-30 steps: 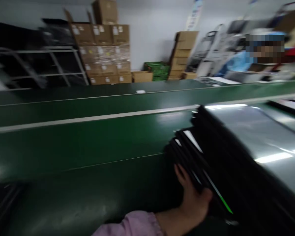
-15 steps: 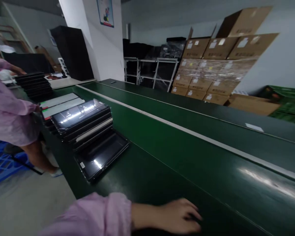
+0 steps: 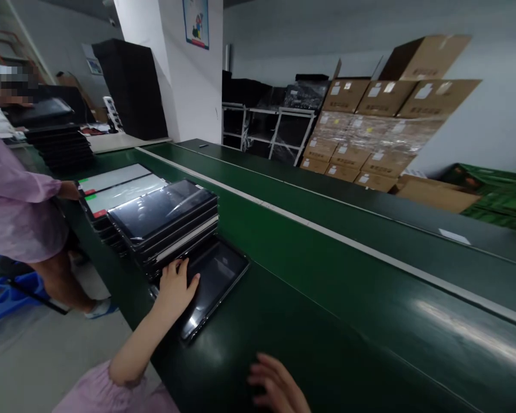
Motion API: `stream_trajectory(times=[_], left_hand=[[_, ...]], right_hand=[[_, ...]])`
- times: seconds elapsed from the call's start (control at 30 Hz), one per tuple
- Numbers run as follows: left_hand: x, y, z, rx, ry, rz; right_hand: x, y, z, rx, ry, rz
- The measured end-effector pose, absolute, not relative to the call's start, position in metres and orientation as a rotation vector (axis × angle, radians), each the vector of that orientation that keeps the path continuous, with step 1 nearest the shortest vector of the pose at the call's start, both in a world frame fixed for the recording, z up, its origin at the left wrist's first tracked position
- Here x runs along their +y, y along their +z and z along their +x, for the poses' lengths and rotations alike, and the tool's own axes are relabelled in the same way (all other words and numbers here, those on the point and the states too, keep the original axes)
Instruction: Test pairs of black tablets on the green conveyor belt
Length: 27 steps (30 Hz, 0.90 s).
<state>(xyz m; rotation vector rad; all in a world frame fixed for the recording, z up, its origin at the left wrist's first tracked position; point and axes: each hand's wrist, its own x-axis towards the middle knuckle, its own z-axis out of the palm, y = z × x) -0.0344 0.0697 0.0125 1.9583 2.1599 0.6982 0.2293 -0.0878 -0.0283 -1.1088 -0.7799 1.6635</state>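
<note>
My left hand [image 3: 174, 289] lies on the near left part of a flat black screen panel [image 3: 217, 269], thumb and fingers apart, by the foot of a stack. In that stack several similar dark panels [image 3: 167, 209] lie on each other, the top one glossy under clear film, with one pale edge lower down. The flat panel rests tilted against the stack's near side. My right hand [image 3: 279, 385] hovers over the green table [image 3: 318, 350] at the bottom of the view, slightly blurred, fingers parted and holding nothing.
A co-worker in a pink smock [image 3: 21, 195] stands at the left, a hand at pale-topped panels [image 3: 124, 186]. Behind them is another dark stack [image 3: 62, 146]. A white strip [image 3: 327, 229] runs along the table. Cardboard boxes [image 3: 382, 97] and green crates [image 3: 494, 189] stand beyond.
My left hand has moved from the bottom middle to the left, onto the flat panel. My right hand has come into view. The whole view has shifted slightly.
</note>
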Motion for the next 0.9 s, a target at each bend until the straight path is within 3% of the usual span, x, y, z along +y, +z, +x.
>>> stream_trajectory(times=[0.33, 0.6, 0.9], left_hand=[[0.072, 0.018, -0.024, 2.222, 0.602, 1.961], [0.068, 0.022, -0.032, 1.919, 0.541, 1.719], [0.069, 0.021, 0.000, 1.560, 0.480, 1.303]], right_hand=[[0.058, -0.046, 0.141, -0.754, 1.631, -1.286], [0.024, -0.043, 0.183, -0.670, 1.602, -1.258], [-0.026, -0.037, 0.253, -0.465, 1.364, -1.519]])
